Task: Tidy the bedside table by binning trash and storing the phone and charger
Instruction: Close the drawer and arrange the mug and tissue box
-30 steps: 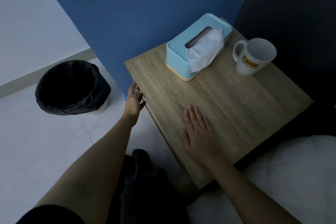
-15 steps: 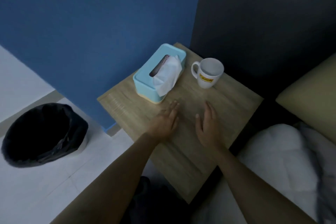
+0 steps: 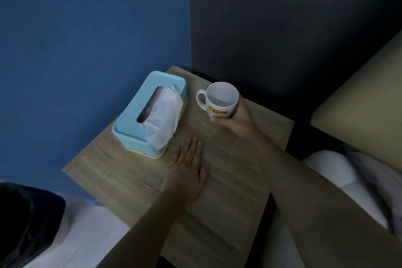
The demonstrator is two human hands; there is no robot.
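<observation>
Black liner fills the bin (image 3: 28, 222) at my lower left, on the floor beside the wooden bedside table (image 3: 134, 172); I can't make out its contents. My left hand (image 3: 187, 175) lies flat and open on the tabletop, holding nothing. Beyond it, a tissue sticks out of the light-blue tissue box (image 3: 150, 113). Farther back, my right hand (image 3: 236, 119) wraps the white mug (image 3: 219, 100), whose inside looks empty.

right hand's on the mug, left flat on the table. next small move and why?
Probably slide the mug back toward the corner, clear of the tissue box. The right hand already wraps its side, the left hand lies flat on the table, and no trash, phone or charger shows on top, so straightening seems all that's left.
</observation>
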